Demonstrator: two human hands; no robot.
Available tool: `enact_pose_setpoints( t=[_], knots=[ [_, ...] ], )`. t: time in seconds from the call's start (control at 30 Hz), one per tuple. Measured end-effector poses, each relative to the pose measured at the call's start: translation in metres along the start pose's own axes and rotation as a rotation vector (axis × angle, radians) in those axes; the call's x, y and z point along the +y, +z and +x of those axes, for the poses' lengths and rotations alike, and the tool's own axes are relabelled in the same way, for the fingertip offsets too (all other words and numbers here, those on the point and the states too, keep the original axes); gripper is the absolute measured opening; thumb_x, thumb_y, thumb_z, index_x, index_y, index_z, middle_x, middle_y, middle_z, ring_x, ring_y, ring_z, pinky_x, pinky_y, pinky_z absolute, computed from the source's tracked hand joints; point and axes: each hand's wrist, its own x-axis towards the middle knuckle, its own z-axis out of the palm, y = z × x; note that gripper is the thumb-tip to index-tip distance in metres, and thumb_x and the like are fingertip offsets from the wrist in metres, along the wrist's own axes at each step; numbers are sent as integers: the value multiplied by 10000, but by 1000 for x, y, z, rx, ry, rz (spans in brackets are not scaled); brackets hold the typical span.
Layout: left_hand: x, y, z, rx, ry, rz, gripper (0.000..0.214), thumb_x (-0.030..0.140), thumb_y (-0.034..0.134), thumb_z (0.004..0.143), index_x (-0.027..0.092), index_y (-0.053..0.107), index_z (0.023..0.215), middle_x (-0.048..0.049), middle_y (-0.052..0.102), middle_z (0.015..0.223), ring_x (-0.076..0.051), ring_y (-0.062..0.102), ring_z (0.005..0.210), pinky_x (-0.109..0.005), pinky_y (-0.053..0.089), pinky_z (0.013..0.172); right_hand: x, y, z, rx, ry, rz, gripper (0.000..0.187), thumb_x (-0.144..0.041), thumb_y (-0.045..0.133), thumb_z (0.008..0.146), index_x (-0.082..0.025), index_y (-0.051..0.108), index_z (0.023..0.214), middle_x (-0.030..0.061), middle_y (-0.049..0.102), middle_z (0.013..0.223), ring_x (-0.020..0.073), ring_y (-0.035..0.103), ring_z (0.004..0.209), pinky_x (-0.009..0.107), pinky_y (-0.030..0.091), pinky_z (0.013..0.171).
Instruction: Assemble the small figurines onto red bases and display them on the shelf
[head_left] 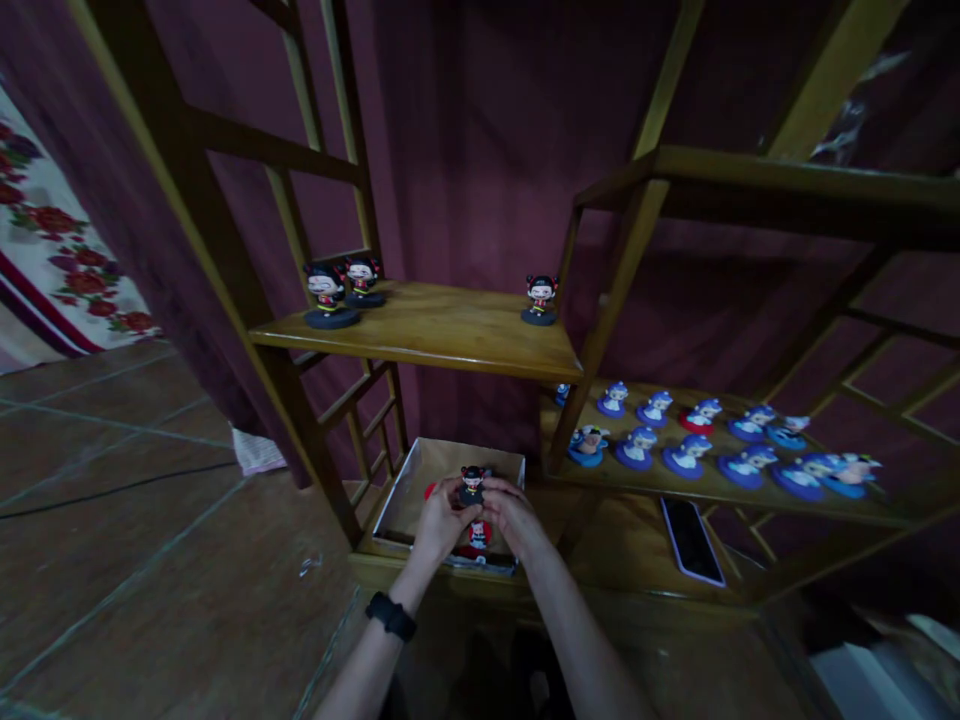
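Both of my hands hold a small black-haired figurine [472, 482] on a dark round base, upright above an open cardboard box [405, 490]. My left hand [441, 520] grips its base from the left, fingers closed. From the right, my right hand [511, 515] closes its fingers on the same base. Below them in the box lies a figurine on a red base [480, 535]; another red piece [430, 491] shows partly beside my left fingers. Three similar black-haired figurines stand on the wooden shelf [442, 320] above: two at the left end [327, 296], one at the right end [539, 300].
On the right shelf stand several blue-haired figurines [686, 452] in two rows. A phone [691, 540] lies on the lower board at right. Wooden posts [615, 290] divide the shelving. A cable [120, 490] crosses the tiled floor at left.
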Motion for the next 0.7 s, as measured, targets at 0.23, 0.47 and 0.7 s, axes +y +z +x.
enact_pose_setpoints(
  t=[0.23, 0.47, 0.7],
  knots=[
    [15, -4, -11, 7, 45, 190, 332, 181, 712, 517, 141, 638, 839, -64, 664, 812, -215, 621, 778, -325, 480, 727, -7, 10, -10, -27, 19, -24, 275, -299, 728, 561, -180, 653, 797, 52, 705, 779, 188, 653, 734, 301, 505, 639],
    [95, -21, -40, -36, 92, 300, 334, 283, 665, 603, 136, 606, 897, -64, 672, 856, -203, 631, 795, -312, 489, 720, -12, 11, -13, -17, 24, 66, 305, -345, 732, 571, -172, 651, 808, 36, 693, 790, 141, 635, 682, 277, 508, 655],
    [235, -24, -73, -50, 205, 310, 324, 315, 685, 611, 135, 599, 865, -64, 665, 856, -192, 619, 809, -291, 482, 712, -10, 4, -23, -36, 2, 59, 304, -314, 744, 558, -163, 650, 805, 63, 699, 793, 152, 637, 692, 274, 499, 641]
  ],
)
